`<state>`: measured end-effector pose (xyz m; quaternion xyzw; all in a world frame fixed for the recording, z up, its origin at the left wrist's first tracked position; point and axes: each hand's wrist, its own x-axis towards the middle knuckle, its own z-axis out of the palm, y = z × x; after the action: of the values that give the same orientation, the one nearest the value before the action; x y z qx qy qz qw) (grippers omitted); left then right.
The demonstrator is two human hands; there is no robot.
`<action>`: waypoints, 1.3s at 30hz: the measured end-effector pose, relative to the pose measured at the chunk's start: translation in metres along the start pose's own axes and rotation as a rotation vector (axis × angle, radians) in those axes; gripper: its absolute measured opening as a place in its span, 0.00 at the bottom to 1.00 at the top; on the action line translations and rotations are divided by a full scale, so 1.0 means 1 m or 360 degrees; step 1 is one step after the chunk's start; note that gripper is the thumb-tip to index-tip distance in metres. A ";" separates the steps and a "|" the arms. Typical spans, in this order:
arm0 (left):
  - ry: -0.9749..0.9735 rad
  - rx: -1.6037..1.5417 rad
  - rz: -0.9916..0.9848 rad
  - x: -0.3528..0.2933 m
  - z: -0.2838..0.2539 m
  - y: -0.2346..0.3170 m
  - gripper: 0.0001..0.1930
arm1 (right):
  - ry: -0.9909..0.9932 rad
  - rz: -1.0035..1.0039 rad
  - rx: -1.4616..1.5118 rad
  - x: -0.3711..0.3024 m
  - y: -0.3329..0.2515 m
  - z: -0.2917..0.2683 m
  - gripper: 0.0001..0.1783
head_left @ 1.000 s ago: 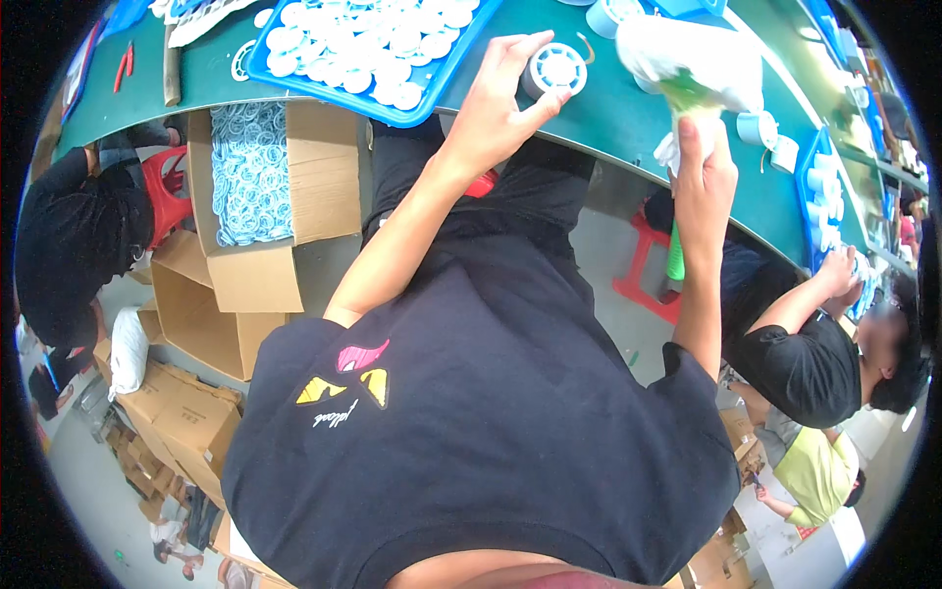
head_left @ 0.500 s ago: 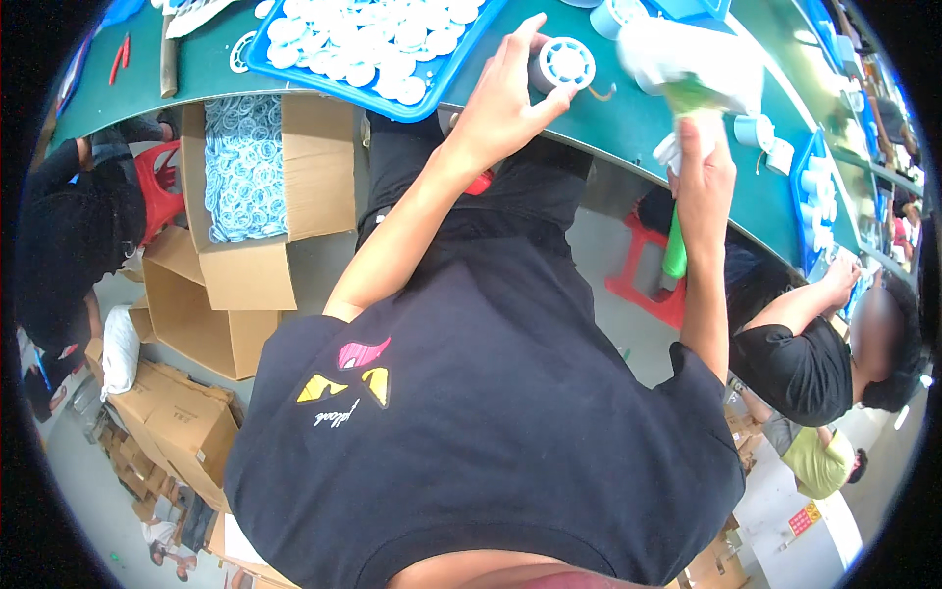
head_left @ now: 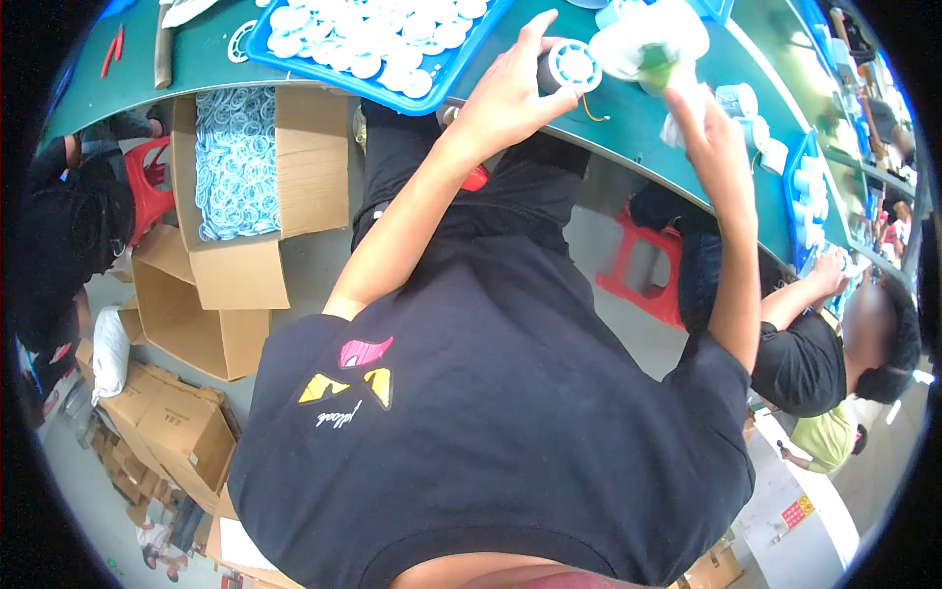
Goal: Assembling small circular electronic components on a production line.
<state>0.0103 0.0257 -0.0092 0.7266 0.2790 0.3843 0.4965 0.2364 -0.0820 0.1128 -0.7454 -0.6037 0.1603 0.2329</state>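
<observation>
Between the fingers and thumb of my left hand (head_left: 500,103) the spool (head_left: 574,66) is gripped, and over the last half second the mallet (head_left: 682,34), its handle closed in my right hand (head_left: 711,133), has swung in from their right to just beside it, which I judge brings both hands onto one piece. Below those fingers, slanting script marks my shirt (head_left: 491,393); farther down-left, print on a carton (head_left: 175,424) is too small to read.
</observation>
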 end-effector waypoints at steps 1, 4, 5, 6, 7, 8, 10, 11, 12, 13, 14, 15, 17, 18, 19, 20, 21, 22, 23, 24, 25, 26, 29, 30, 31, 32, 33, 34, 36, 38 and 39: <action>-0.0029 -0.0054 -0.0014 0.000 -0.001 0.001 0.48 | -0.0164 0.0448 0.0042 0.011 -0.001 -0.012 0.24; 0.0045 -0.0118 -0.0031 -0.003 -0.002 0.000 0.48 | -0.0005 0.0378 0.0188 0.024 -0.010 -0.019 0.26; 0.0035 -0.0079 -0.0028 -0.005 0.000 0.001 0.48 | -0.0025 0.0318 0.0170 0.022 -0.017 -0.015 0.26; 0.0030 -0.0079 -0.0027 -0.005 0.000 0.002 0.48 | -0.0047 0.0258 0.0152 0.021 -0.022 -0.012 0.27; 0.0051 -0.0099 -0.0038 -0.005 0.001 0.002 0.48 | -0.0182 -0.0223 -0.0250 0.034 0.007 -0.011 0.28; 0.0071 -0.0118 -0.0044 -0.003 0.001 0.003 0.48 | -0.0218 -0.0135 -0.0261 0.045 -0.001 -0.019 0.29; 0.0029 -0.0134 -0.0051 -0.003 0.001 0.005 0.48 | -0.0127 -0.0098 -0.0239 0.054 -0.017 -0.038 0.28; 0.0013 -0.0120 -0.0063 -0.001 -0.001 0.006 0.47 | -0.0122 -0.0106 -0.0241 0.054 -0.020 -0.036 0.28; 0.0031 -0.0128 -0.0044 0.000 0.001 0.005 0.47 | -0.0072 -0.0155 -0.0114 0.053 -0.023 -0.032 0.28; 0.0030 -0.0130 -0.0031 0.002 0.003 0.005 0.47 | -0.0019 -0.0202 0.0010 0.050 -0.023 -0.029 0.28; 0.0054 -0.0147 -0.0040 -0.001 0.003 0.005 0.47 | -0.0076 -0.0303 -0.0257 0.051 -0.026 -0.015 0.27; 0.0074 -0.0166 -0.0045 -0.002 0.002 0.005 0.48 | -0.0189 -0.0325 -0.0332 0.051 -0.030 -0.013 0.27; 0.0106 -0.0118 -0.0067 -0.005 -0.004 0.004 0.48 | -0.0373 -0.0353 -0.0451 0.059 -0.038 -0.022 0.24; 0.0048 -0.0065 -0.0031 -0.002 -0.001 0.006 0.48 | -0.0273 -0.0317 -0.0419 0.052 -0.039 -0.037 0.25; -0.0011 -0.0015 0.0008 0.002 0.003 0.008 0.47 | -0.0171 -0.0279 -0.0389 0.040 -0.039 -0.052 0.25; -0.0032 0.0012 0.0048 0.000 0.008 0.013 0.45 | -0.0023 -0.0301 -0.0283 0.029 -0.031 -0.061 0.24; -0.0022 0.0131 0.0192 -0.003 0.017 0.013 0.40 | 0.0090 -0.0117 -0.0123 0.016 -0.021 -0.068 0.23; -0.0026 0.0297 0.0376 -0.004 0.030 0.014 0.35 | 0.0207 0.0069 0.0036 0.002 -0.015 -0.074 0.22; -0.0090 0.0243 0.0362 -0.007 0.047 0.019 0.33 | 0.0302 0.0358 0.0264 -0.017 -0.023 -0.077 0.21; -0.0149 0.0214 0.0340 -0.007 0.061 0.025 0.32 | 0.0419 0.0369 0.0358 -0.029 -0.015 -0.078 0.21; -0.0191 0.0208 0.0317 -0.005 0.079 0.027 0.32 | 0.0536 0.0381 0.0450 -0.042 -0.002 -0.074 0.21; -0.0220 0.0139 0.0331 0.002 0.102 0.029 0.32 | 0.0649 0.0367 0.0507 -0.058 0.010 -0.074 0.21; -0.0207 0.0038 0.0329 0.024 0.145 0.021 0.32 | 0.0732 0.0401 0.0641 -0.091 0.040 -0.064 0.18; -0.0190 0.0056 0.0378 0.029 0.152 0.020 0.31 | 0.0724 0.0433 0.0678 -0.100 0.042 -0.061 0.18; -0.0168 0.0080 0.0423 0.033 0.158 0.018 0.31 | 0.0710 0.0461 0.0721 -0.109 0.043 -0.056 0.17; -0.0192 0.0094 0.0444 0.029 0.151 0.027 0.28 | 0.0649 0.0546 0.0748 -0.127 0.054 -0.053 0.17; -0.0170 0.0156 0.0459 0.022 0.139 0.025 0.27 | 0.0645 0.0566 0.0741 -0.142 0.067 -0.042 0.19; -0.0147 0.0219 0.0471 0.018 0.125 0.021 0.26 | 0.0554 0.0639 0.0791 -0.151 0.065 -0.032 0.19; 0.0011 0.0208 0.0205 0.020 0.103 0.022 0.24 | 0.0317 0.0658 0.0779 -0.158 0.057 -0.002 0.16; 0.0090 0.0247 0.0267 0.039 0.098 0.018 0.29 | 0.0112 0.0892 0.0789 -0.162 0.053 0.026 0.16; 0.0042 0.0190 0.0304 0.050 0.099 0.019 0.31 | 0.0072 0.0833 0.0766 -0.162 0.055 0.039 0.17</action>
<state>0.1212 0.0082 0.0018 0.7730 0.2374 0.4221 0.4098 0.2261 -0.2426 0.0433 -0.8019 -0.3319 0.3357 0.3662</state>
